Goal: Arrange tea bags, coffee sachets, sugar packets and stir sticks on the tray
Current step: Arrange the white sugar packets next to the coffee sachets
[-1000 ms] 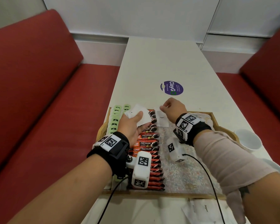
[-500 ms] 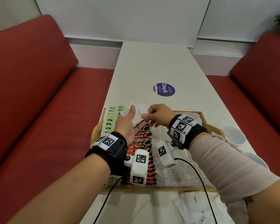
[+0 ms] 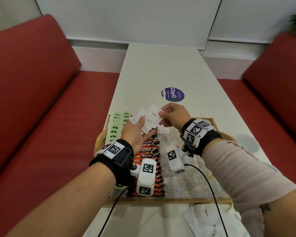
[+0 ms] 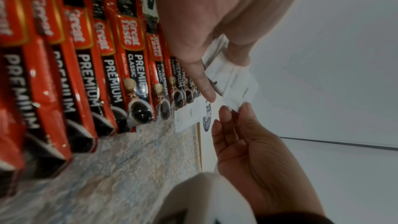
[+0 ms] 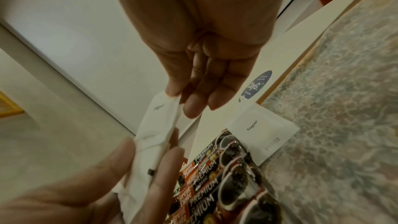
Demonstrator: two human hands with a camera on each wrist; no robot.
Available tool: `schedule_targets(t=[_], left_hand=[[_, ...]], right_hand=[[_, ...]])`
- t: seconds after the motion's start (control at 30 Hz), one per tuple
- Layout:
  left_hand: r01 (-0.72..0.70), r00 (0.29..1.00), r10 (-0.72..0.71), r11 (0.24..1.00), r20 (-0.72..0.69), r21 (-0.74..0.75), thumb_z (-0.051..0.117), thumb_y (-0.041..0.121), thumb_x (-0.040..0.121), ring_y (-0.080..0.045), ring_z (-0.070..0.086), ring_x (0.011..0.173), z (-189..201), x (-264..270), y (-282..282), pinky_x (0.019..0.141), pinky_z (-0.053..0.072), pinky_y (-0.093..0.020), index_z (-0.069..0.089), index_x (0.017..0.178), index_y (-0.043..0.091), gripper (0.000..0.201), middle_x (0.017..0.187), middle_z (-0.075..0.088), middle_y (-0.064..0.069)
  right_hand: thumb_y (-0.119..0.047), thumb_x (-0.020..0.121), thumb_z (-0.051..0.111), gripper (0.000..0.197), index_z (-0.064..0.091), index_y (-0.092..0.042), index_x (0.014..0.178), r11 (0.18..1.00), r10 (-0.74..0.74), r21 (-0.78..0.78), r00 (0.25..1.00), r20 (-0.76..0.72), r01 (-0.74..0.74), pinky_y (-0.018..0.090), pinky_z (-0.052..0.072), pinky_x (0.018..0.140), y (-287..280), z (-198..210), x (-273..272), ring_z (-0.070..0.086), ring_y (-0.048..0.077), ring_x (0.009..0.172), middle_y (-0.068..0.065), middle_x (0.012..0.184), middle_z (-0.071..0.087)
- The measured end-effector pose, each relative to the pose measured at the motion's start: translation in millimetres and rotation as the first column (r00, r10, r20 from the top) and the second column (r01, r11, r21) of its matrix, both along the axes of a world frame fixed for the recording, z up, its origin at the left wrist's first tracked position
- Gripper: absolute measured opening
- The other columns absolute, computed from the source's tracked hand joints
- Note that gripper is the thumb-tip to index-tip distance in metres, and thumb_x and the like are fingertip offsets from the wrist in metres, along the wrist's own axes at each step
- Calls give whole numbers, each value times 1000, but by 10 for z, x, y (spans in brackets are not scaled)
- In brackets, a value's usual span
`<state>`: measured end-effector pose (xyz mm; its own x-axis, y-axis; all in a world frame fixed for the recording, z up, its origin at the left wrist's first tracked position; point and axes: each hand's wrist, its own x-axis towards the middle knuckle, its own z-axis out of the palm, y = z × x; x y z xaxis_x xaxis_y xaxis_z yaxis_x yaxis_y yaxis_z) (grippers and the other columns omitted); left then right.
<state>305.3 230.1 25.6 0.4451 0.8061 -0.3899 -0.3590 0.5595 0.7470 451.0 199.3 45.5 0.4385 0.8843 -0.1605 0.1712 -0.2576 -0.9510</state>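
Two red benches (image 3: pixel 32 103) flank a long white worktop (image 3: pixel 162 65), which carries a round purple sticker (image 3: pixel 172 94) past the far edge of a wooden tray (image 3: pixel 169 200). The tray has a floral-patterned floor and sits at the near end of the worktop. Along the tray's left side lie two columns of green tea bags (image 3: pixel 117 124), and just right of them a long overlapping row of red and black coffee sachets (image 3: pixel 148 155) printed "PREMIUM". One white sugar packet (image 5: pixel 263 133) lies flat on the tray floor at the far end of the sachet row, touching it. Near the tray's front edge, more white sugar packets lie loose on the worktop (image 3: pixel 205 218). A white cup (image 3: pixel 247 142) stands on the worktop right of the tray. Above the tray's far end, the left hand (image 3: pixel 135 134) holds a small fanned stack of sugar packets (image 3: pixel 144 123) under its thumb. The right hand (image 3: pixel 175 117) pinches the corner of the top sugar packet (image 3: pixel 153 116) between thumb and fingertips (image 5: pixel 194 106).
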Motion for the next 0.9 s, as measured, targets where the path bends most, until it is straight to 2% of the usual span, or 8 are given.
schedule_targets(t=[0.17, 0.33, 0.43, 0.57, 0.7, 0.8, 0.9], left_hand=[[82, 994, -79, 996, -73, 36, 46, 5, 98, -28, 59, 109, -20, -11, 7, 74, 55, -38, 48, 128, 14, 32, 125, 59, -9], [189, 976, -182, 981, -118, 53, 48, -2, 95, -20, 64, 91, -44, -24, -27, 67, 59, -32, 50, 127, 11, 35, 111, 63, -7], [117, 988, -111, 992, -107, 48, 49, -2, 94, -19, 63, 88, -46, -24, -21, 64, 59, -30, 51, 122, 12, 31, 113, 62, -7], [8, 996, -5, 1000, -92, 29, 51, 0, 94, -20, 63, 95, -55, -72, 63, 68, 60, -32, 51, 120, 10, 28, 117, 62, -8], [-33, 993, 35, 999, -110, 23, 53, 1, 93, -23, 61, 104, -59, -94, 130, 68, 60, -33, 51, 123, 10, 32, 123, 60, -8], [-39, 993, 40, 999, -111, 19, 53, 1, 93, -24, 60, 109, -59, -88, 161, 69, 60, -34, 50, 126, 12, 35, 123, 60, -7], [-37, 994, 40, 999, -105, 27, 53, 1, 93, -21, 63, 101, -56, -82, 170, 67, 60, -32, 51, 122, 13, 31, 119, 61, -5]], right_hand=[[-4, 90, 59, 16, 55, -15, 80, 1000, -27, 3, 998, 62, 27, 23, 49, 52, 7, -4, 17, 58, 11, 52, 3, 70, 60], [-5, 89, 61, 10, 59, -14, 90, 999, -45, 30, 993, 109, 42, 20, 46, 53, -4, 10, 18, 57, 11, 57, 0, 68, 60], [-8, 86, 65, 10, 61, -16, 87, 989, -136, 70, 982, 134, 127, 23, 46, 57, 6, -16, 70, 59, 12, 56, -1, 66, 61], [-12, 83, 68, 19, 58, -25, 73, 960, -280, 27, 942, 188, 280, 30, 50, 63, 40, -90, 233, 58, 16, 59, 1, 73, 63], [-9, 81, 66, 25, 56, -28, 67, 950, -244, -115, 919, 311, 291, 38, 55, 82, 32, -191, 326, 63, 26, 79, 3, 83, 65], [-5, 82, 63, 24, 56, -24, 68, 939, -196, -201, 914, 355, 280, 42, 55, 84, 42, -262, 326, 64, 29, 88, 4, 85, 63], [-3, 82, 62, 24, 56, -21, 67, 931, -149, -262, 921, 360, 254, 45, 55, 84, 85, -342, 300, 63, 28, 86, 3, 80, 61]])
